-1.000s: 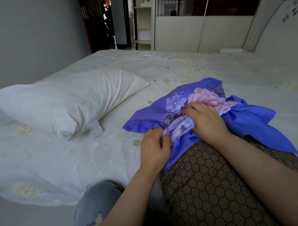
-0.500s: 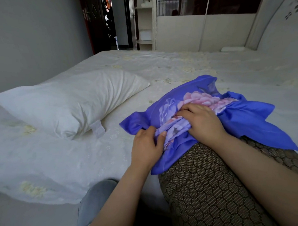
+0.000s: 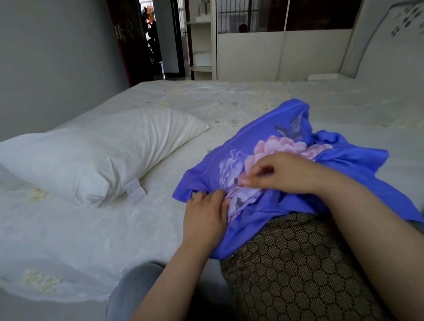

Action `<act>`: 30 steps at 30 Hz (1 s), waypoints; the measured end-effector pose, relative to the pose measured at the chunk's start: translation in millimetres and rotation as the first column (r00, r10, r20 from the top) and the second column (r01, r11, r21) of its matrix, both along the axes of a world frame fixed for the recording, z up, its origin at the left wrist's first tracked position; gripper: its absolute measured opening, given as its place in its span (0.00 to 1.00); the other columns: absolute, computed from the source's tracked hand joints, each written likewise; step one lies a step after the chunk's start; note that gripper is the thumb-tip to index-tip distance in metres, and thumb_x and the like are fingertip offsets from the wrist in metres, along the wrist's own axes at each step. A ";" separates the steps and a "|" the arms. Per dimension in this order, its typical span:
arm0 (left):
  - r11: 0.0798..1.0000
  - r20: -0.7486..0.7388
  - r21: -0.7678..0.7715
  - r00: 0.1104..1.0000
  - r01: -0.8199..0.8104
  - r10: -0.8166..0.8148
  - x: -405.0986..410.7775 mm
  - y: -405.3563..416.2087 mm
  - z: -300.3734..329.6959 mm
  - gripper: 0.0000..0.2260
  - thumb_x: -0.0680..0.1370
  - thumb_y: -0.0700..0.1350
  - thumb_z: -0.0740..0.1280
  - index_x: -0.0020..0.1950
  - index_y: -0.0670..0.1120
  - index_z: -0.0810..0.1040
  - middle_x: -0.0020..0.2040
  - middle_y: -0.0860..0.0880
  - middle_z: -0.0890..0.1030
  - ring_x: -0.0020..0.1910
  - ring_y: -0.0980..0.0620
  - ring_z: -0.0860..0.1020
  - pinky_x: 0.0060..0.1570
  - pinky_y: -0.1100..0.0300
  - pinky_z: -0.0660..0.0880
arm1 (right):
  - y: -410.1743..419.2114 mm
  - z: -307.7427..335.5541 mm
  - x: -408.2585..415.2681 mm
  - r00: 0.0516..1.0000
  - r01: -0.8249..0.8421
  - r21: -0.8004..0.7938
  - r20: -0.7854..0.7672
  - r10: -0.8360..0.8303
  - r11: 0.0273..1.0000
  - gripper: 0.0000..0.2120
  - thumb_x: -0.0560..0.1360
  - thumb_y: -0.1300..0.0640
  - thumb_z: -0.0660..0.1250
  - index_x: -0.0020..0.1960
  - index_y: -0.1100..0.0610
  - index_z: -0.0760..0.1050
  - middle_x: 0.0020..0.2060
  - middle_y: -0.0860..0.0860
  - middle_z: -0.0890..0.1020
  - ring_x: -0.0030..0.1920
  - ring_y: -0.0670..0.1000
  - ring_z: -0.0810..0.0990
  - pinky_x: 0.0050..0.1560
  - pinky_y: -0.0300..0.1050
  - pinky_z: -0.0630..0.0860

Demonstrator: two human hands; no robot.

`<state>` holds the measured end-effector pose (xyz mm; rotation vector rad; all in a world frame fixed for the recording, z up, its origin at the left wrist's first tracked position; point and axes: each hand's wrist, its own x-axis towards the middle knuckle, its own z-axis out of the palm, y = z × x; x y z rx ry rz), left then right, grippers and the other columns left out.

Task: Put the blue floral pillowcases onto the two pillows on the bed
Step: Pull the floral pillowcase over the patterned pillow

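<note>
The right hand [image 3: 286, 173] has lifted off the pillowcase [image 3: 258, 144], fingers loosely curled; the left hand [image 3: 205, 213] still pinches its edge.

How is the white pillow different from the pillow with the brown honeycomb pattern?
The white pillow is bare, with no case on it; the brown honeycomb pillow has the blue floral pillowcase bunched over its far end. No hand touches the white pillow; the left hand and right hand work at the honeycomb one. Both lie on the bed.
</note>
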<state>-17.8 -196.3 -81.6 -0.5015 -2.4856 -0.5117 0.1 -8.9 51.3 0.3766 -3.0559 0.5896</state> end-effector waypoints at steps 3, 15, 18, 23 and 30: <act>0.999 0.076 0.038 0.996 0.040 -0.043 5.6 -0.7 2.6 0.21 0.78 0.57 0.48 0.60 0.50 0.74 0.42 0.45 0.82 0.43 0.41 0.76 0.41 0.53 0.71 | 40.1 -2.0 -12.6 0.865 0.410 0.041 -0.335 -0.375 0.911 0.28 0.67 0.29 0.62 0.57 0.48 0.77 0.58 0.51 0.76 0.63 0.54 0.72 0.63 0.51 0.64; 0.944 0.256 0.093 0.909 0.316 -0.330 10.8 28.5 51.3 0.22 0.79 0.59 0.56 0.65 0.46 0.71 0.66 0.49 0.70 0.63 0.48 0.72 0.61 0.57 0.69 | 135.4 -25.1 23.9 0.818 0.533 -0.371 0.456 -0.351 0.760 0.36 0.57 0.38 0.78 0.57 0.58 0.74 0.45 0.54 0.79 0.45 0.50 0.74 0.45 0.41 0.71; 0.929 0.449 0.269 0.821 0.252 -0.353 14.1 40.1 65.2 0.31 0.74 0.65 0.60 0.74 0.59 0.55 0.72 0.52 0.65 0.68 0.50 0.68 0.64 0.55 0.67 | 118.3 -19.6 36.9 0.847 0.514 -0.500 0.424 -0.320 0.697 0.12 0.79 0.62 0.60 0.59 0.68 0.73 0.36 0.49 0.74 0.43 0.46 0.76 0.34 0.34 0.67; 0.802 0.461 0.554 0.719 0.224 -0.520 11.8 60.8 70.6 0.39 0.68 0.65 0.69 0.73 0.63 0.53 0.72 0.58 0.63 0.70 0.58 0.64 0.68 0.59 0.64 | 113.2 18.9 35.3 0.859 0.510 -0.772 0.479 -0.182 0.379 0.20 0.75 0.55 0.66 0.64 0.63 0.74 0.40 0.52 0.85 0.36 0.48 0.84 0.35 0.39 0.81; 0.430 0.379 0.903 0.445 0.017 -0.812 8.2 97.5 64.8 0.07 0.76 0.40 0.65 0.53 0.46 0.77 0.48 0.49 0.80 0.37 0.63 0.80 0.39 0.68 0.76 | 60.6 131.5 26.4 0.905 0.388 -0.646 0.402 -0.138 0.657 0.06 0.76 0.64 0.62 0.43 0.60 0.76 0.30 0.54 0.82 0.24 0.48 0.79 0.25 0.36 0.77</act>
